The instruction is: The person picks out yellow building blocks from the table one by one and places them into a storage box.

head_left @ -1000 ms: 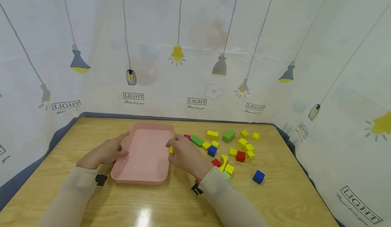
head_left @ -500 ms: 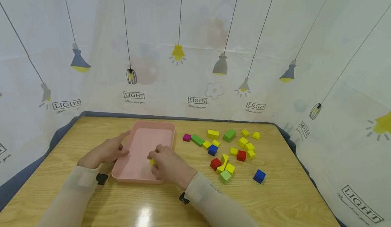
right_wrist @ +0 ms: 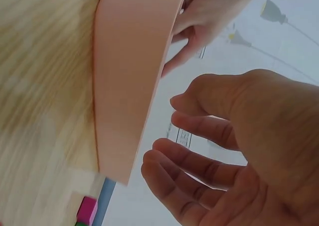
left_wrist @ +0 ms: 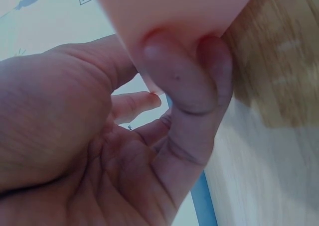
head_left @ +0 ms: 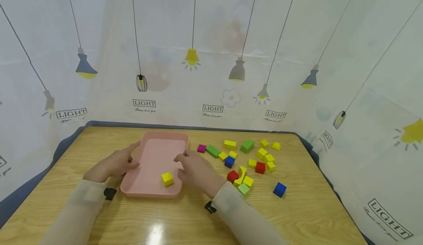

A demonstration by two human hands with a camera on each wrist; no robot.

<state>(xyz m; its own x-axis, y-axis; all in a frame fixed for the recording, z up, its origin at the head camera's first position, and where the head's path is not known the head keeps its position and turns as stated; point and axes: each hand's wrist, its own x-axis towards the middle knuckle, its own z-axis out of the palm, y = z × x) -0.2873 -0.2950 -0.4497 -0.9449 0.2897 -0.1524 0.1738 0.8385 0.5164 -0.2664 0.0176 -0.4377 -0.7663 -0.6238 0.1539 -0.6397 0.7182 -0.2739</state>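
A pink tray (head_left: 153, 157) lies on the left half of the table, with one yellow cube (head_left: 167, 179) in its near right part. My left hand (head_left: 114, 164) holds the tray's left wall, thumb over the rim; in the left wrist view, curled fingertips press the outside of the pink wall (left_wrist: 174, 9). Over the tray's right rim is my right hand (head_left: 199, 171), holding nothing. Its fingers (right_wrist: 192, 161) are loosely bent and apart from the thumb in the right wrist view, beside the tray's outer wall (right_wrist: 132, 81).
Loose blocks lie right of the tray: several yellow ones (head_left: 230, 144), green blocks (head_left: 247, 146), red cubes (head_left: 260, 167), a magenta block (head_left: 201, 148) and blue cubes (head_left: 279, 189). A light green cube (head_left: 243, 189) sits near my right sleeve (head_left: 244, 212). Printed cloth (head_left: 211, 25) surrounds the wooden table (head_left: 198, 223).
My right hand carried the yellow cube leftward over the rim, released it in the tray, and drew back to the right. The left hand stayed on the tray wall.
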